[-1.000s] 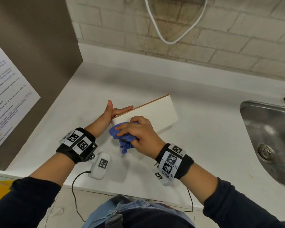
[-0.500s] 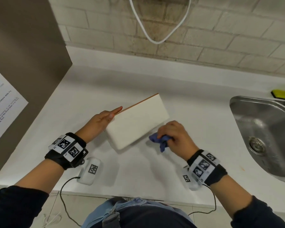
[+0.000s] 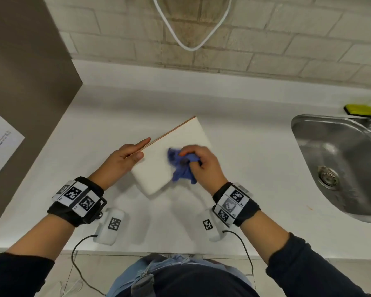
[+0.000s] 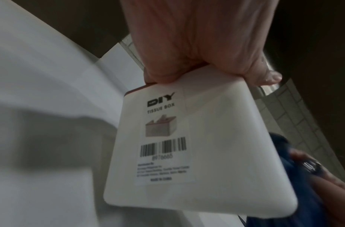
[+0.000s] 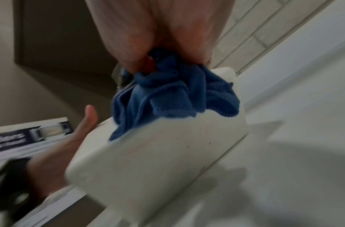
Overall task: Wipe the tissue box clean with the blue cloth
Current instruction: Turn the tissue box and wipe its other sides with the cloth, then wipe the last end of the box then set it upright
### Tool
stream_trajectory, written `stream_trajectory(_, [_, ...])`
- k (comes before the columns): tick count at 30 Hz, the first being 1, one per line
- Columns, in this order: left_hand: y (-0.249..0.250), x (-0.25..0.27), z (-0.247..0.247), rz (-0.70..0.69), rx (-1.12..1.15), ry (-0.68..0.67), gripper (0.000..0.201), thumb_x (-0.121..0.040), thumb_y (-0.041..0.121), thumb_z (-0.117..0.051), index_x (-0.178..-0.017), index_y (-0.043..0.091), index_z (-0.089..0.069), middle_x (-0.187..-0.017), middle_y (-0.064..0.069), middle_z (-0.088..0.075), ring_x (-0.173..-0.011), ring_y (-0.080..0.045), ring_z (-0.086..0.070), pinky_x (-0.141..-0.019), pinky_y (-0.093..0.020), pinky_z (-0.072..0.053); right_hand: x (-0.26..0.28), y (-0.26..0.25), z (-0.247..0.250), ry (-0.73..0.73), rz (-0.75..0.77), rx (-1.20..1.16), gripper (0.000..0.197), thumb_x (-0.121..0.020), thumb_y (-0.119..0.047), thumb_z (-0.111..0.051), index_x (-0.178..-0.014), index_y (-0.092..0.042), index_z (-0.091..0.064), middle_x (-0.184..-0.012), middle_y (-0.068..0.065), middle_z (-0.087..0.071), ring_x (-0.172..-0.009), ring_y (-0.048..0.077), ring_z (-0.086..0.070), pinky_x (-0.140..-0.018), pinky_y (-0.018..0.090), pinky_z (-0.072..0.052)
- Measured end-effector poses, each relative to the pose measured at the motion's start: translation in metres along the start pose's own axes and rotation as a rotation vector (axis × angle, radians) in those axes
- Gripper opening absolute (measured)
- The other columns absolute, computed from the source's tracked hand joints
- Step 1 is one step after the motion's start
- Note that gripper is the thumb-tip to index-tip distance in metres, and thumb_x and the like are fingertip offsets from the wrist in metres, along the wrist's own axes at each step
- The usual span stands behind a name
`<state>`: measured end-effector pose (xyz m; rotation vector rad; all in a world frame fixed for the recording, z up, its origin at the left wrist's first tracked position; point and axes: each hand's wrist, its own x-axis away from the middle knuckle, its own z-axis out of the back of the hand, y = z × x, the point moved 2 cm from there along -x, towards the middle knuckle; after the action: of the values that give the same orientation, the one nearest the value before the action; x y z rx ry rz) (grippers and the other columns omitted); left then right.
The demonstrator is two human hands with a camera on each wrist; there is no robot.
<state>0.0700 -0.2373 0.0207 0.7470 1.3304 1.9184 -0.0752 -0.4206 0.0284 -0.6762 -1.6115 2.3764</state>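
The white tissue box (image 3: 155,168) lies tilted on the white counter (image 3: 244,168), its labelled face (image 4: 206,153) showing in the left wrist view. My left hand (image 3: 142,147) holds its left end, thumb on the upper face and straight fingers along the far edge; in the left wrist view my left hand (image 4: 206,72) pinches that end. My right hand (image 3: 193,159) grips the bunched blue cloth (image 3: 180,170) and presses it on the box's upper face near its right edge. From the right wrist, the blue cloth (image 5: 173,95) sits on the tissue box (image 5: 158,161) under my right hand (image 5: 167,53).
A steel sink (image 3: 341,163) is set into the counter at the right, with a yellow-green sponge (image 3: 358,109) behind it. A brown panel (image 3: 26,82) carrying a printed sheet (image 3: 0,146) stands at the left. A white cable (image 3: 191,47) hangs on the brick wall.
My right hand carried the cloth from the box's left end to its near right side, then up onto the upper face. The left hand kept hold of the left end.
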Motion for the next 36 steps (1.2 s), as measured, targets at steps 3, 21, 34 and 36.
stream_trajectory(3, [0.004,-0.002,0.007,-0.051,-0.082,0.007,0.051,-0.077,0.036,-0.056,-0.109,0.072,-0.04,-0.108,-0.001,-0.056,-0.094,0.017,-0.05,-0.083,0.002,-0.032,0.028,0.002,-0.013,-0.322,-0.008,0.099,0.033,-0.068,0.006,-0.041,-0.084,-0.004,-0.069,-0.087,0.01,-0.071,-0.081,0.0,-0.059,-0.08,0.018,-0.047])
stream_trajectory(21, [-0.01,-0.006,0.062,-0.108,-0.917,-0.198,0.092,-0.067,0.023,-0.081,-0.14,0.032,-0.026,-0.137,0.001,-0.042,-0.127,-0.022,-0.033,-0.112,-0.036,-0.018,0.043,0.032,0.092,0.402,-0.484,-0.969,0.04,-0.093,-0.01,-0.033,-0.132,-0.004,-0.042,-0.12,0.013,-0.055,-0.11,0.029,-0.054,-0.095,0.042,-0.047])
stream_trajectory(34, [0.022,-0.009,-0.086,-0.052,-1.013,0.34,0.084,-0.053,0.08,-0.046,-0.103,0.013,-0.052,-0.103,-0.007,-0.055,-0.099,-0.029,-0.051,-0.089,-0.038,-0.02,0.031,0.051,0.069,0.212,-0.556,-1.201,0.069,-0.061,-0.023,-0.081,-0.122,-0.005,-0.054,-0.11,0.011,-0.07,-0.101,0.022,-0.066,-0.08,0.03,-0.056])
stream_trajectory(36, [0.021,-0.011,-0.088,-0.063,-1.009,0.375,0.077,-0.055,0.077,-0.047,-0.099,0.014,-0.052,-0.099,-0.007,-0.055,-0.095,-0.029,-0.05,-0.086,-0.038,-0.02,0.032,0.051,0.066,0.193,-0.554,-1.096,0.048,-0.074,-0.021,-0.07,-0.118,-0.005,-0.057,-0.114,0.014,-0.067,-0.105,0.025,-0.064,-0.083,0.031,-0.056])
